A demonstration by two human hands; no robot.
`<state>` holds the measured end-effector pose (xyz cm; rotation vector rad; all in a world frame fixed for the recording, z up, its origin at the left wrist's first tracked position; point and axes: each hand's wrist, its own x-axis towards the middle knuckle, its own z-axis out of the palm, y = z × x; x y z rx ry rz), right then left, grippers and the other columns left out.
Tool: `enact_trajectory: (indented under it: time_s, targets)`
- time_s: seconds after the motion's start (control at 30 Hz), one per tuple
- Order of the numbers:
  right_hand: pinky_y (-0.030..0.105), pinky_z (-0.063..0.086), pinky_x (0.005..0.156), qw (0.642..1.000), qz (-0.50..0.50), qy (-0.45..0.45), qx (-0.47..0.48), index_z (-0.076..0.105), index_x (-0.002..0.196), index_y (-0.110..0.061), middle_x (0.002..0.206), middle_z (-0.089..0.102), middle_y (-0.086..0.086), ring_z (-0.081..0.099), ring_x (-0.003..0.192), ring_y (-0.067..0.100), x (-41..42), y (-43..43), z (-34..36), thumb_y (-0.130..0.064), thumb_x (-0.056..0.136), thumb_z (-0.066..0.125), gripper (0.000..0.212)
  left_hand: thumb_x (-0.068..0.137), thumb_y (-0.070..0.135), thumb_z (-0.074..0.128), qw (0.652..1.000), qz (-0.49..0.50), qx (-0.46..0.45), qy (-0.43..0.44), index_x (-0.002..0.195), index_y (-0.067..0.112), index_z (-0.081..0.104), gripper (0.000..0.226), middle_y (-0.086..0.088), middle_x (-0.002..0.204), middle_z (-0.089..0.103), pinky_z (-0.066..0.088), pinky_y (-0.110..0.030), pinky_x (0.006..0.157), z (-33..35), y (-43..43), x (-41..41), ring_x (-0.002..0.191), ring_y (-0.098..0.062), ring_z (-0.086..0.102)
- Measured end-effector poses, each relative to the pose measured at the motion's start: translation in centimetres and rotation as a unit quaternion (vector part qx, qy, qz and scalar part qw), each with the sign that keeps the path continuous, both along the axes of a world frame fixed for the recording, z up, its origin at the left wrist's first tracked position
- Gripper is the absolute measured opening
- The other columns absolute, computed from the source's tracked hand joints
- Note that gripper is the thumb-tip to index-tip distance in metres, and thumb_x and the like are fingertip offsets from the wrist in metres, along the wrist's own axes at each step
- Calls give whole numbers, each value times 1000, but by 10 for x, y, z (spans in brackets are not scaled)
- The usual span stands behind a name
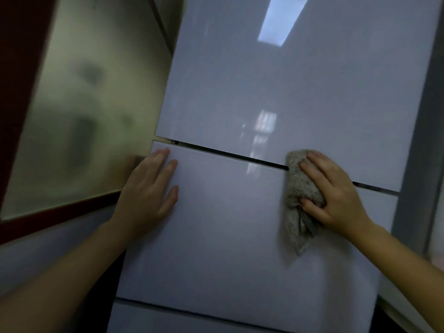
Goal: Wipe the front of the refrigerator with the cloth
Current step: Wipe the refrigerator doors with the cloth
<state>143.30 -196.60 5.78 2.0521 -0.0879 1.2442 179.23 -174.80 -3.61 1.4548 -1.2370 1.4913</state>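
Evidently mid-wipe, the fingers (310,204) of the right hand (336,195) are curled into the bunched grey cloth (296,186), which is pressed across the gap between upper door (312,87) and middle panel (228,231) of the refrigerator (182,319), near its right edge. The left hand (149,195) is laid flat, fingers straight, on that panel's upper left corner. Wiped and unwiped areas cannot be told apart; the task is judged underway.
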Motion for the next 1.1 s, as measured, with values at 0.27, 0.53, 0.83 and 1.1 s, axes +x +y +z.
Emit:
enact_trajectory:
  time_s: [0.27,0.53,0.83,1.1]
  targets:
    - [50,31,122,984,29,-134,116,46,149,-9,160,38,13,35,148,32,6,6,7,-46,90,55,71,98,37,43,999,-12,-6,44,140,-5,54,60,-29,154,42,35,-54,117,4,-3,-9,141,-46,43]
    - [45,28,124,994,32,-68,85,48,150,-10,159,41,15,37,148,35,78,54,17,-44,85,66,75,99,38,43,998,4,-49,44,142,1,52,58,-27,155,41,36,-54,112,28,-23,-30,140,-45,42]
    - [53,28,123,967,23,-194,163,42,152,-9,162,34,14,31,151,32,-30,-16,-27,-46,91,53,72,100,42,41,999,14,-38,7,148,6,49,61,-22,159,39,33,-54,115,34,-27,-16,145,-42,39]
    - [43,26,125,944,38,-268,190,42,151,-15,161,34,7,30,149,23,-69,-38,5,-42,92,55,66,100,45,38,998,-2,-59,25,147,10,50,59,-21,159,36,32,-52,114,46,-37,-15,145,-43,36]
